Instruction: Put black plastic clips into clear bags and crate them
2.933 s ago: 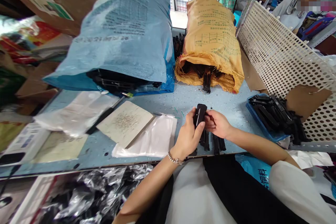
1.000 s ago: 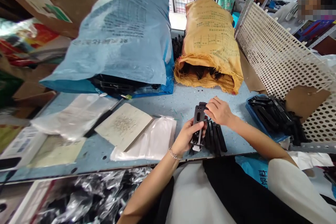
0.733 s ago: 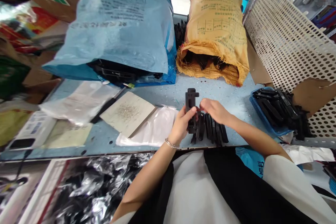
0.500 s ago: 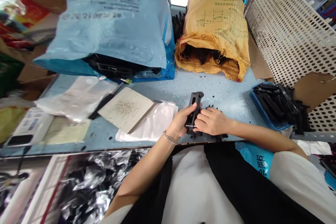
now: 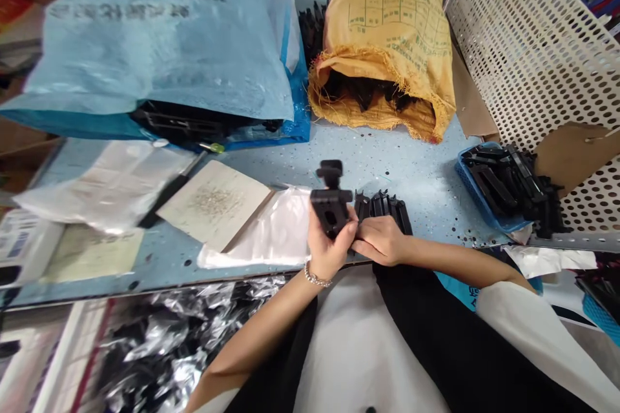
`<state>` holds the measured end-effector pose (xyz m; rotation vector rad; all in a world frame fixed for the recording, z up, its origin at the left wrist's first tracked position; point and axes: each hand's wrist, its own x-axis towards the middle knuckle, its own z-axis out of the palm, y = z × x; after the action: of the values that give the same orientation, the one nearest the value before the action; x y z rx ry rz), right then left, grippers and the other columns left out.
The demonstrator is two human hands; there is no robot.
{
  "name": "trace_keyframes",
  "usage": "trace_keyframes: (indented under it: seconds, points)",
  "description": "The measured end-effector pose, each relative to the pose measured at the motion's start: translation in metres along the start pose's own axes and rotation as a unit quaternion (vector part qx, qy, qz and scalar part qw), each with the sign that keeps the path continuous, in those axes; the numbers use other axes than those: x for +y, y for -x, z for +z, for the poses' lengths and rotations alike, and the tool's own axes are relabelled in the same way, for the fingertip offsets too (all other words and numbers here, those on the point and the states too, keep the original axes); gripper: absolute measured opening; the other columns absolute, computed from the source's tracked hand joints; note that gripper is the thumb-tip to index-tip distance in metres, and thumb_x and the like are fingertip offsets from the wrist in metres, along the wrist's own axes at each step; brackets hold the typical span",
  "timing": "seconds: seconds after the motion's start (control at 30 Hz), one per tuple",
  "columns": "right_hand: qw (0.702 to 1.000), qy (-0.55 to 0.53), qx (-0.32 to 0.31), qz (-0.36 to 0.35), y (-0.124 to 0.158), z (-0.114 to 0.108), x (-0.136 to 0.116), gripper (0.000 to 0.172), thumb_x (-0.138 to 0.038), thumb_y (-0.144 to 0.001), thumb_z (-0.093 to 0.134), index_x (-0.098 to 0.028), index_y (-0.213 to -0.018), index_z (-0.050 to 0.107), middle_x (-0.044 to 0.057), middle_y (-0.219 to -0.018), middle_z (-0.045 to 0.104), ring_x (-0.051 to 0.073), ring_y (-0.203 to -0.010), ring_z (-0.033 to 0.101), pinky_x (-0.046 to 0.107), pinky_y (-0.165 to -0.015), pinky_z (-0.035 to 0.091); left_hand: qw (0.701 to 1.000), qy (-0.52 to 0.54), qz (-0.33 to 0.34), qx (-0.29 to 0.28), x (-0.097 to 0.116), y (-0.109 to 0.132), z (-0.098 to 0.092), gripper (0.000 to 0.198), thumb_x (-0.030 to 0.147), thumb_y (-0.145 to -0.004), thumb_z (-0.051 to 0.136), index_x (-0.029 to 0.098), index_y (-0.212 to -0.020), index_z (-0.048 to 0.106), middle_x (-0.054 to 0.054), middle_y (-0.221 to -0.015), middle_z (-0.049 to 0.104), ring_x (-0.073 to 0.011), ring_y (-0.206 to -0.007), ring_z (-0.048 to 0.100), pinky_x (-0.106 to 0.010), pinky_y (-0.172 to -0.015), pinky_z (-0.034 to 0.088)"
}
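Above the table's [image 5: 421, 184] near edge, the left hand [image 5: 325, 246] clasps a black plastic part [image 5: 331, 205] by its thick body. The right hand [image 5: 382, 242] curls beside it, its grip unclear. The part seems light and rigid, best held by that body, not the thin stem.

One view only, head-worn. Looks forward and down from above person's lap onto blue table [image 5: 426, 187]. Close range: left hand [image 5: 328, 246] gripping black part [image 5: 330, 206] at frame centre, right hand [image 5: 382, 242] just beside at 3 o'clock. Blue sack [image 5: 159, 45] at 11 o'clock, yellow sack [image 5: 387, 19] at 1, perforated panel [image 5: 523, 51] at 2. Wide lens, edges bent.
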<state>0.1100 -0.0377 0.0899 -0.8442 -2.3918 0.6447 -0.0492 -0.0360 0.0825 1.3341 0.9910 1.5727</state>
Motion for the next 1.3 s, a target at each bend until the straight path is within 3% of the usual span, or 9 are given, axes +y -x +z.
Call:
trace_keyframes:
  seconds: [0.13,0.27,0.37,0.57,0.77,0.97,1.07,1.17,1.3]
  points:
    - [0.96,-0.167,-0.078,0.21,0.002,0.011,-0.02,0.043,-0.041,-0.108,0.037,-0.019,-0.077,0.056,-0.001,-0.067,0.059,0.012,-0.061,0.055,0.025,-0.062,0.039,0.998,-0.048,0.03,0.025,-0.019,0.003,-0.015,0.068,0.04,-0.084,0.075,0.028,-0.14,0.04,-0.006,-0.112,0.066,-0.0178,-0.087,0.069,-0.035,-0.08,0.057]
    - [0.953,-0.119,-0.143,0.24,-0.009,0.006,-0.005,0.039,-0.04,-0.107,0.042,-0.018,-0.081,0.062,0.001,-0.078,0.067,0.015,-0.072,0.062,0.026,-0.071,0.04,0.971,-0.137,-0.195,0.005,-0.047,0.002,-0.034,0.056,0.046,-0.09,0.064,0.022,-0.138,0.051,-0.014,-0.141,0.057,-0.0297,-0.135,0.053,-0.049,-0.118,0.037]
    - [0.964,0.006,-0.075,0.254,-0.038,-0.013,0.045,0.032,-0.04,-0.107,0.044,-0.019,-0.095,0.065,0.005,-0.091,0.069,0.018,-0.085,0.064,0.028,-0.077,0.042,0.942,-0.125,-0.31,-0.023,-0.063,0.006,-0.037,0.053,0.048,-0.093,0.059,0.022,-0.138,0.056,-0.012,-0.15,0.053,-0.0298,-0.148,0.039,-0.048,-0.127,0.021]
    - [0.906,0.106,0.041,0.409,-0.142,-0.065,0.17,0.042,-0.028,-0.105,0.044,-0.013,-0.143,0.047,0.021,-0.145,0.049,0.029,-0.132,0.048,0.04,-0.107,0.038,0.958,-0.209,-0.191,-0.04,-0.084,0.022,-0.023,0.054,0.05,-0.093,0.053,0.021,-0.137,0.061,-0.014,-0.151,0.05,-0.0337,-0.146,0.04,-0.055,-0.125,0.024]
    - [0.887,0.081,0.097,0.445,-0.21,-0.092,0.207,0.06,-0.024,-0.095,0.059,-0.003,-0.147,0.039,0.031,-0.154,0.035,0.037,-0.141,0.037,0.043,-0.109,0.036,0.957,-0.201,-0.207,-0.032,-0.1,0.026,-0.025,0.053,0.053,-0.088,0.058,0.034,-0.137,0.062,-0.01,-0.148,0.053,-0.0364,-0.145,0.042,-0.054,-0.124,0.03]
    - [0.883,-0.075,0.101,0.453,-0.194,-0.085,0.2,0.036,-0.029,-0.088,0.063,0.0,-0.109,0.064,0.023,-0.105,0.067,0.028,-0.098,0.065,0.033,-0.078,0.051,0.962,-0.109,-0.25,-0.03,-0.082,0.014,-0.031,0.046,0.055,-0.087,0.062,0.036,-0.129,0.065,-0.012,-0.142,0.06,-0.0367,-0.139,0.05,-0.054,-0.12,0.035]
    - [0.89,-0.174,0.068,0.416,-0.146,-0.058,0.165,0.032,-0.037,-0.091,0.059,-0.007,-0.103,0.066,0.011,-0.086,0.068,0.02,-0.078,0.065,0.029,-0.067,0.053,0.966,-0.011,-0.257,-0.009,-0.066,-0.012,-0.023,0.059,0.057,-0.088,0.064,0.032,-0.141,0.052,-0.012,-0.152,0.051,-0.0324,-0.141,0.049,-0.05,-0.12,0.036]
    - [0.917,-0.233,0.03,0.321,-0.089,-0.036,0.108,0.035,-0.039,-0.088,0.067,-0.016,-0.114,0.065,0.006,-0.094,0.069,0.018,-0.08,0.066,0.03,-0.07,0.054,0.96,0.088,-0.261,0.047,-0.052,-0.05,-0.01,0.081,0.059,-0.087,0.065,0.033,-0.155,0.029,-0.012,-0.157,0.043,-0.027,-0.14,0.05,-0.044,-0.113,0.045]
    - [0.989,-0.032,-0.021,0.14,-0.056,-0.052,0.055,0.028,-0.043,-0.102,0.052,-0.019,-0.1,0.067,0.007,-0.095,0.068,0.019,-0.085,0.064,0.032,-0.078,0.051,0.945,0.109,-0.307,0.029,-0.026,-0.077,-0.001,0.073,0.056,-0.086,0.069,0.03,-0.149,0.042,-0.007,-0.135,0.062,-0.0219,-0.117,0.064,-0.03,-0.093,0.054]
